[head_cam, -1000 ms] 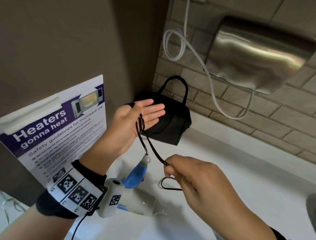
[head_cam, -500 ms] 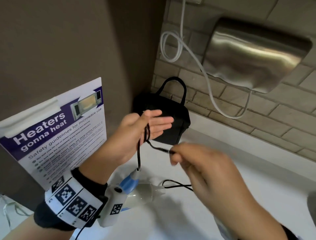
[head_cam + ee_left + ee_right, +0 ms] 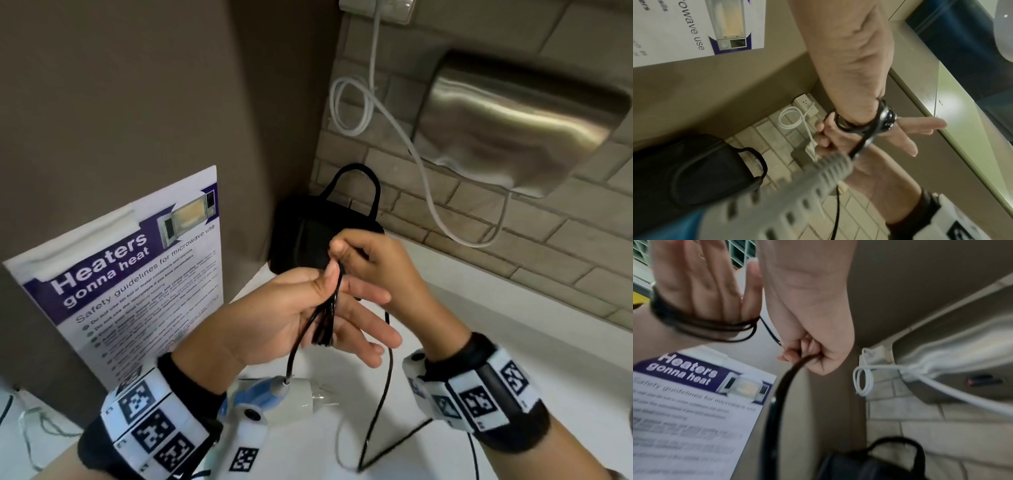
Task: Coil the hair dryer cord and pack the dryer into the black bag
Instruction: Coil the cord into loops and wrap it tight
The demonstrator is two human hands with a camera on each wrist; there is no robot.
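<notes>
- Poster [image 3: 137, 274] on grey panel, readable: "Heaters gonna heat", "Safety guidelines for microwave use", microwave photo top right; body text too small to read.
- Left hand [image 3: 284, 318] flat, palm up, fingers straight; several loops of thin glossy black cord [image 3: 329, 315] wrapped round palm and back of hand.
- Right hand [image 3: 373, 263] just behind left fingertips, thumb and fingers curled, pinching cord at top of the loops; the right wrist view shows cord running from the pinch to the wraps.
- Free cord drops from right hand, hangs down to counter [image 3: 513, 342], kinks there near the bottom edge.
- Dryer [image 3: 274, 397] lies on counter under left wrist; white plastic body, blue handle part, ribbed grey strain relief where cord enters.
- Bag [image 3: 305, 236]: black fabric, soft boxy shape, loop handle upright; sits in the corner on counter, behind hands, against brick wall. Whether open or closed: cannot tell.
- Hand dryer [image 3: 520, 123], brushed steel, rounded, mounted on beige brick wall; white round cable [image 3: 352, 102] coiled in loop, runs up to wall socket.
- Counter white, smooth.
- Both wrists: black bands with black-white square marker tags.
</notes>
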